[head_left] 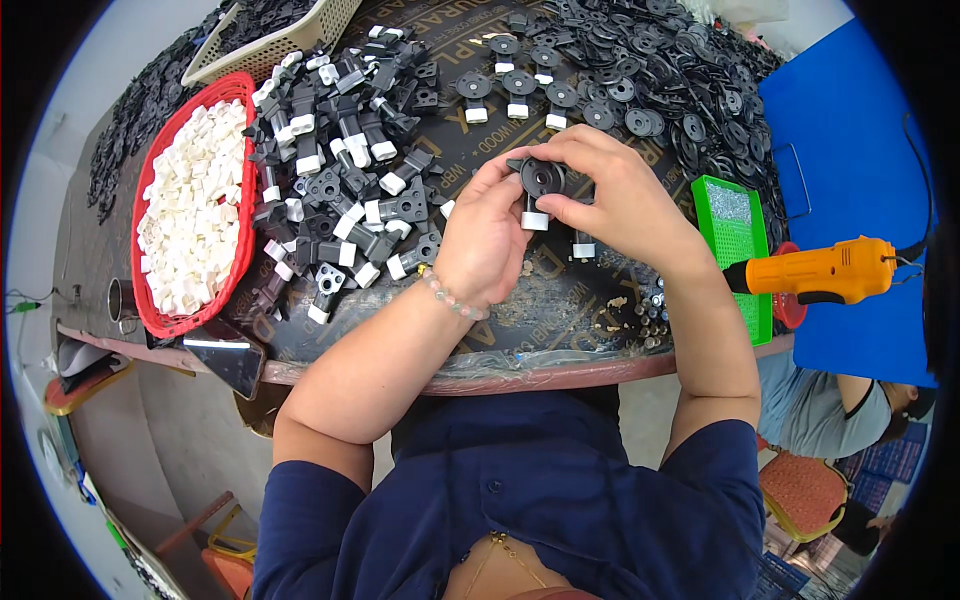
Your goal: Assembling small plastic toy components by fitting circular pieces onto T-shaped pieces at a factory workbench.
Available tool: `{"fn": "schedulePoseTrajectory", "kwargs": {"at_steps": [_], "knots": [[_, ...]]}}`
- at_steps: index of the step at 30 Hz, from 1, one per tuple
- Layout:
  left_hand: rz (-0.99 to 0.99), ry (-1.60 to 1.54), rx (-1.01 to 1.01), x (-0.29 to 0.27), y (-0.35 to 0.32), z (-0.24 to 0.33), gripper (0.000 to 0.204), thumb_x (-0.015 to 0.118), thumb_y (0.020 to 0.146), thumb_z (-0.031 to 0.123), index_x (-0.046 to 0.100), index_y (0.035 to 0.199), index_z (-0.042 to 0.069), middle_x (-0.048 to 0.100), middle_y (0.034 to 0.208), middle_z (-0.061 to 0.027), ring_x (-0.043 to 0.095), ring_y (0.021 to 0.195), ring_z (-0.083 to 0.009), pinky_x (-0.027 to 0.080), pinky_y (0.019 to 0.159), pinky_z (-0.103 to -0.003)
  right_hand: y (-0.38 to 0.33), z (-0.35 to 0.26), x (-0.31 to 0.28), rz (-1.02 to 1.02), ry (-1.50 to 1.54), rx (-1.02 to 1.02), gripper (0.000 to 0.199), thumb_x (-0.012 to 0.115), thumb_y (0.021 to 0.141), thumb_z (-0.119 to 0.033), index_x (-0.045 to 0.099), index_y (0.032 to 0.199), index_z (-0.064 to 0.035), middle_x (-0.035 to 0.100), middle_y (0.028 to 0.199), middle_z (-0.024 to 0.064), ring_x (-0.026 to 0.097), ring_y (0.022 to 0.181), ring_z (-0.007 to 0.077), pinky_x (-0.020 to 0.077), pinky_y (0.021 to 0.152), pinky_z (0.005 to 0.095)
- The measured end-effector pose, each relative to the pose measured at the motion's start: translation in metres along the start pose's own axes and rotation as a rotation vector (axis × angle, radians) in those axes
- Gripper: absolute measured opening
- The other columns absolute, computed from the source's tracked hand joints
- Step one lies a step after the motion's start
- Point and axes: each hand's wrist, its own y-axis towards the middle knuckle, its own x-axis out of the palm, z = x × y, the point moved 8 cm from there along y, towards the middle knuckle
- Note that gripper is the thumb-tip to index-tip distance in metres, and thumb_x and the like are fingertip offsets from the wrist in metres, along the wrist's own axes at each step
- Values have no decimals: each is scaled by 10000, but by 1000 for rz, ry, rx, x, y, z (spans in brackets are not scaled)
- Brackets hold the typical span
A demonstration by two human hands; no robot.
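Above the dark table, both hands are closed on one black plastic part (541,179) with a round disc head and a white end piece that points toward me. My left hand (485,225) cradles it from the left, thumb near the disc. From the right, my right hand (625,195) curls over it, its fingers at the disc's far edge and its thumb by the stem. Beneath the right hand, another white-ended part (583,246) lies on the table. Beyond the hands, several disc-headed parts (517,85) with white ends are set out in rows.
Left stands a red basket (247,200) of white pieces beside a heap of black-and-white parts (350,140). Black discs (640,80) pile up far right. An orange electric screwdriver (825,272) is above a green tray (763,300) of screws. A phone (232,362) lies at the edge.
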Motion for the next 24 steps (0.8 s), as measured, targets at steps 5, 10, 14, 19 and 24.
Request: {"fn": "schedulePoseTrajectory", "kwargs": {"at_steps": [5,10,14,19,24], "knots": [[27,-108,48,-2,-2,0,369,381,1063,110,459,1417,39,570,1324,-127,576,1201,-204,491,1003,-378,16,-2,-3,54,-82,-32,422,776,771,-118,682,1166,-4,673,1127,153,660,1056,318,520,919,369],[-20,728,741,39,-49,56,512,486,1002,140,402,1494,28,440,1494,-175,430,1383,-277,329,1146,-408,54,41,-3,142,-134,19,414,772,794,-163,687,1161,10,687,1101,156,675,967,308,536,870,364],[-337,934,910,63,-68,43,309,572,918,48,653,1217,38,531,1360,-191,558,1156,-305,446,991,-393,76,66,36,53,-154,-63,458,792,790,-207,684,1184,-1,677,1082,162,668,943,300,537,845,387],[-418,986,949,68,-76,40,270,558,929,8,691,1163,23,570,1319,-191,582,1125,-276,462,964,-365,86,78,48,9,-172,-28,466,799,771,-212,690,1174,-4,659,1147,176,633,1071,335,500,950,407],[-413,942,944,68,-79,42,256,574,922,5,700,1143,32,590,1263,-166,591,1034,-234,479,896,-338,62,13,61,-177,-129,-250,507,816,750,-186,674,1215,-40,614,1235,138,561,1173,343,470,999,402]]}}
